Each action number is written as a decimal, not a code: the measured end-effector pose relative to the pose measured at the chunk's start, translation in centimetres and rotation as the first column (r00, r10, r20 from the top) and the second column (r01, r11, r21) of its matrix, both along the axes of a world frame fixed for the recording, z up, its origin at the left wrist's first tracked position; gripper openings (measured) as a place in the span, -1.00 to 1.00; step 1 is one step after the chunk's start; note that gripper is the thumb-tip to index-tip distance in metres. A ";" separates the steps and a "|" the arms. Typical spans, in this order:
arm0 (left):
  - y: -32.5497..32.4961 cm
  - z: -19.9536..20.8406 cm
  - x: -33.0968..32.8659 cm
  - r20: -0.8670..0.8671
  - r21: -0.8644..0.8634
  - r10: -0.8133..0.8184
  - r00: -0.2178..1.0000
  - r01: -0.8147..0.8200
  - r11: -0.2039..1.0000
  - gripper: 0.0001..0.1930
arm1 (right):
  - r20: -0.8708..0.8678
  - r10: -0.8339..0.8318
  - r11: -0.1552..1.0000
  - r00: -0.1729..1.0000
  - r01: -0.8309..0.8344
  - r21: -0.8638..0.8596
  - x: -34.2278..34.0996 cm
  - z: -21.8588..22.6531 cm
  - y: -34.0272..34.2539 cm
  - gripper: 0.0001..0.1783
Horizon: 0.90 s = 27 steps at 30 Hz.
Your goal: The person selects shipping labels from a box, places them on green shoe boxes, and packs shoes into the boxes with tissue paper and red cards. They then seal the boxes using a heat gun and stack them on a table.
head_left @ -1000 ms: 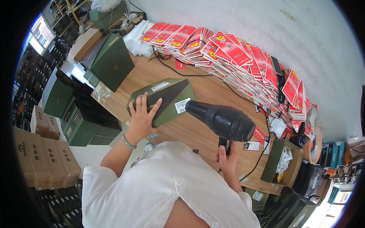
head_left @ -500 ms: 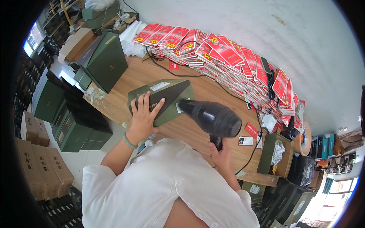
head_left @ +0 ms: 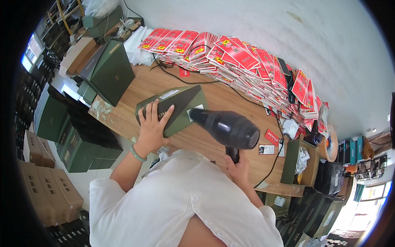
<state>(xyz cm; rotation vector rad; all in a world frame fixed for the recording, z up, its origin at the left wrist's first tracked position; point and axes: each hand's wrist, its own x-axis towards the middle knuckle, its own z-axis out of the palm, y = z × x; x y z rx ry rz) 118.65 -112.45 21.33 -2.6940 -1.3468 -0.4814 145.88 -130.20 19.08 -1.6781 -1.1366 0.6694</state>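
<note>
Four fingers of my left hand [head_left: 152, 129] lie spread over the dark face of a green shoe box [head_left: 187, 99], with the thumb at its near edge. The box is tilted on the table. A white label [head_left: 193, 113] shows on its right end, and another runs along its far side. In my right hand [head_left: 238, 168] is the handle of a black hair dryer [head_left: 232, 128]. Its nozzle points left and overlaps the end label; whether it touches the label I cannot tell.
Piled red printed cards [head_left: 242, 57] line the wooden table's [head_left: 144, 82] back edge. A black cord [head_left: 210, 82] crosses the table. Another green box [head_left: 117, 74] stands at the left, and an open box of crumpled packing [head_left: 294, 162] at the right. Brown cartons [head_left: 45, 193] are stacked lower left.
The view has shifted slightly. My left hand still grips the green box, and the hair dryer stays at its right end with its nozzle still over the label.
</note>
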 end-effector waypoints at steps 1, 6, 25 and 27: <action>0.0 0.2 0.0 -0.003 -0.006 0.003 1.000 -0.003 1.000 0.20 | 0.099 0.020 0.999 0.995 -0.025 0.047 -0.1 0.2 0.2 -0.48; 0.1 0.5 0.1 0.006 -0.008 0.011 1.000 -0.011 1.000 0.21 | -0.016 0.021 0.983 1.000 -0.024 -0.182 0.2 1.8 -0.1 -0.37; 0.7 0.5 -0.3 -0.011 -0.005 0.004 1.000 -0.004 1.000 0.23 | 0.065 0.029 0.992 0.997 -0.021 -0.122 0.3 2.2 -0.6 -0.31; 0.8 0.3 -0.3 0.002 0.002 0.001 1.000 -0.001 1.000 0.23 | 0.088 0.028 0.995 0.996 -0.019 -0.101 0.4 1.9 -0.5 -0.30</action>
